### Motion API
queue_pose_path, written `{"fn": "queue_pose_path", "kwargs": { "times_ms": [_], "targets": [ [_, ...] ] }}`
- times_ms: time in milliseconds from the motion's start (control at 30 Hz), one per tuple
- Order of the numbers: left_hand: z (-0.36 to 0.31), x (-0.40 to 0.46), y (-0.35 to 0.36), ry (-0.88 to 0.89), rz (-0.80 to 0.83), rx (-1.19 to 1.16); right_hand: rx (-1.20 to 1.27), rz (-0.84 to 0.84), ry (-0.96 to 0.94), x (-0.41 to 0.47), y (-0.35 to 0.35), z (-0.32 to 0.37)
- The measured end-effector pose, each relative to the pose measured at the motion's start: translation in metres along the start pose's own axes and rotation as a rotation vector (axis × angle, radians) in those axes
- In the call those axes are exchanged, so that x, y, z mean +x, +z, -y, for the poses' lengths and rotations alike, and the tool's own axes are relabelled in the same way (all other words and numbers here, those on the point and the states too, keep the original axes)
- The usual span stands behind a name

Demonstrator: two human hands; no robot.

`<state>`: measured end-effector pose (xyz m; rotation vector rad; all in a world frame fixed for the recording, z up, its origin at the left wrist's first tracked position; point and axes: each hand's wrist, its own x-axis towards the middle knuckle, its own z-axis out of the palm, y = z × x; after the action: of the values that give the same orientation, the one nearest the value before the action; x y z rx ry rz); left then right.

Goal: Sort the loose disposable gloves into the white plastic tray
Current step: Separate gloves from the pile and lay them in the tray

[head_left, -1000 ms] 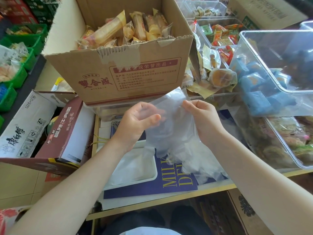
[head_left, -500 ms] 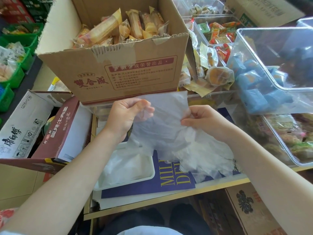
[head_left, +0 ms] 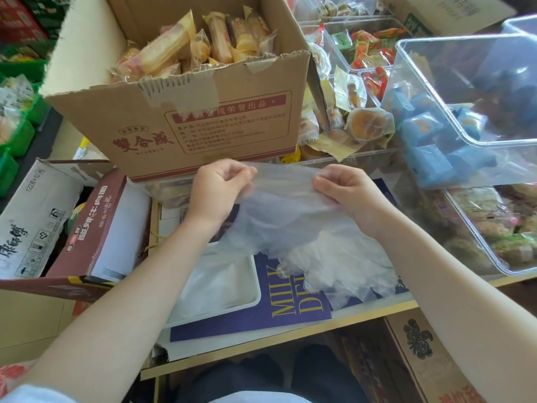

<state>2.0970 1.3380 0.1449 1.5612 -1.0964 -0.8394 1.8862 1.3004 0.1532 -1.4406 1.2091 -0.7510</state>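
A thin clear disposable glove (head_left: 286,207) hangs stretched between both hands above the table. My left hand (head_left: 218,190) pinches its upper left edge and my right hand (head_left: 348,190) pinches its upper right edge. Below the right forearm lies a crumpled heap of loose gloves (head_left: 343,269) on a dark blue sheet. The white plastic tray (head_left: 255,298) sits below my left forearm, with clear gloves lying flat inside it; part of it is hidden by the arm.
An open cardboard box of wrapped snacks (head_left: 203,120) stands just behind the hands. Clear plastic bins (head_left: 470,117) with packets crowd the right side. Brown and white cartons (head_left: 96,228) sit at the left. The wooden table edge (head_left: 290,335) runs in front.
Both hands moved apart and spread the glove flat between them. The left hand went from holding it loosely to pinching its edge.
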Motion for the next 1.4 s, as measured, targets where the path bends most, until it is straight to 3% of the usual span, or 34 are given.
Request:
{"fn": "queue_pose_path", "kwargs": {
  "times_ms": [100,133,200,300,367,500,633,700,867,900,967,1033,1100,1233,1400],
  "targets": [
    [0.004,0.001,0.006,0.211,-0.209,0.255,-0.027,-0.272,0.06,0.0,-0.007,-0.009],
    [0.002,-0.003,0.013,0.276,-0.185,0.249,-0.025,-0.34,0.083,-0.002,-0.008,-0.012],
    [-0.006,-0.018,0.033,0.328,0.041,0.197,0.004,-0.367,0.119,-0.01,-0.003,-0.016],
    [-0.008,-0.044,0.062,0.17,0.398,0.103,0.121,-0.299,0.132,-0.026,0.009,-0.018],
    [-0.001,-0.052,0.073,0.08,0.478,0.066,0.207,-0.253,0.141,-0.034,0.014,-0.02],
    [0.002,-0.058,0.082,-0.045,0.546,-0.138,0.279,-0.063,0.122,-0.045,0.011,-0.026],
    [0.0,-0.056,0.085,-0.16,0.426,-0.198,0.285,0.172,0.084,-0.049,-0.007,-0.03],
    [0.001,-0.055,0.085,-0.166,0.398,-0.204,0.234,0.189,0.041,-0.051,-0.015,-0.033],
    [0.003,-0.059,0.079,-0.256,0.422,-0.38,-0.112,-0.297,-0.046,-0.039,-0.043,-0.051],
    [0.004,-0.059,0.077,-0.249,0.442,-0.385,-0.087,-0.276,-0.005,-0.034,-0.049,-0.054],
    [0.005,-0.061,0.073,-0.238,0.478,-0.392,0.007,-0.071,0.074,-0.024,-0.057,-0.06],
    [0.005,-0.062,0.07,-0.241,0.48,-0.432,0.044,0.123,0.068,-0.019,-0.058,-0.061],
    [0.007,-0.062,0.066,-0.239,0.439,-0.451,0.042,0.209,0.006,-0.017,-0.052,-0.06],
    [0.016,-0.058,0.055,-0.264,0.299,-0.249,0.213,0.203,0.013,-0.016,-0.027,-0.064],
    [0.034,-0.061,0.037,-0.228,0.177,0.351,0.313,0.177,0.13,-0.019,0.007,-0.08]
  ]
}}
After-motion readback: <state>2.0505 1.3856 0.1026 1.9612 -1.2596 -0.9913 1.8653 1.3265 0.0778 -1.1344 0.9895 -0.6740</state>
